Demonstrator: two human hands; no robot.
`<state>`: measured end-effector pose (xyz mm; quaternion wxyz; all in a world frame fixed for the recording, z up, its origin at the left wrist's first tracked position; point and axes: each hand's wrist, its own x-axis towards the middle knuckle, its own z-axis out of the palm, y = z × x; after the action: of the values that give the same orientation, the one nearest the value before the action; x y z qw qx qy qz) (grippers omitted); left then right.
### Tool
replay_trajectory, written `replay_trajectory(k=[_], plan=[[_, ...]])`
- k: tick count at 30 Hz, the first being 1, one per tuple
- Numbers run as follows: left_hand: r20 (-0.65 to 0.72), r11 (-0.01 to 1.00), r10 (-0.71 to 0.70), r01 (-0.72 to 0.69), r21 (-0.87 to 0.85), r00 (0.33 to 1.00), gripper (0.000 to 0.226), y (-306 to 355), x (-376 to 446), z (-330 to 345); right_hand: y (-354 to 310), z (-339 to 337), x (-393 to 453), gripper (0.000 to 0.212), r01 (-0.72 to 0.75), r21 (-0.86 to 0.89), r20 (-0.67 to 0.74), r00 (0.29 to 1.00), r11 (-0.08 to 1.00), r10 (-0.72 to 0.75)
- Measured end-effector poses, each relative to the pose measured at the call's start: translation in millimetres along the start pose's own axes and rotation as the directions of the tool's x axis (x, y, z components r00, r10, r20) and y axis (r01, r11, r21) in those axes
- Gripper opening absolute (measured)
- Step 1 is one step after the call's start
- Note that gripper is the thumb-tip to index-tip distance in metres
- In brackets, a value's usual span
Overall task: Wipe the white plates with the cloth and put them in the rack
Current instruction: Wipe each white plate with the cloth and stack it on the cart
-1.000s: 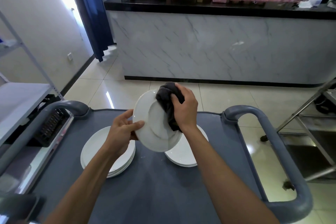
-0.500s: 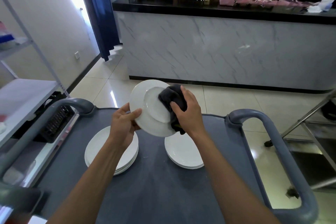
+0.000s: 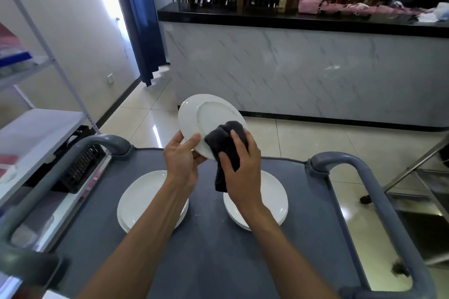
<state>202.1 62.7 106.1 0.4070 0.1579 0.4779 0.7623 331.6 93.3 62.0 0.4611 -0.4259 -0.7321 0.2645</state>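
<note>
Plate under wiping: left hand pinches its near rim, right hand presses cloth on it. Next: racking; no rack identifiable.

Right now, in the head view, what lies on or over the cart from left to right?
Left plate stack → left hand holding the lifted plate → cloth under the right hand → right plate stack → right cart handle.
</note>
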Motion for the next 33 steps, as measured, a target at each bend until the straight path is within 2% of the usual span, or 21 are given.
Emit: replay_trajectory(k=[5,8,13,17,25,33], plan=[[0.011,1.000,-0.019,0.018,0.017,1.000,0.022,-1,-3,2,4,0,-4,0.053,0.060,-0.025,0.005,0.998,0.998,-0.060],[0.010,0.999,-0.045,0.045,0.016,0.999,0.023,-1,-2,-3,13,-6,-2,0.053,0.024,-0.006,0.007,1.000,1.000,-0.024],[0.048,0.997,-0.064,0.062,0.034,0.997,0.028,7,2,-12,26,-23,12,0.049,-0.131,0.094,-0.069,0.988,0.987,0.137],[0.085,0.995,-0.076,0.070,0.071,0.993,0.024,12,5,-13,31,-33,37,0.049,-0.120,0.104,-0.048,0.991,0.987,0.126],[0.230,0.984,-0.086,0.046,0.174,0.969,0.021,31,6,-17,21,-48,70,0.045,-0.115,0.115,-0.124,0.984,0.987,0.130],[0.362,0.958,-0.072,-0.037,0.285,0.929,0.034,45,2,-23,8,-52,84,0.044,-0.082,0.114,-0.139,0.985,0.990,0.098]])
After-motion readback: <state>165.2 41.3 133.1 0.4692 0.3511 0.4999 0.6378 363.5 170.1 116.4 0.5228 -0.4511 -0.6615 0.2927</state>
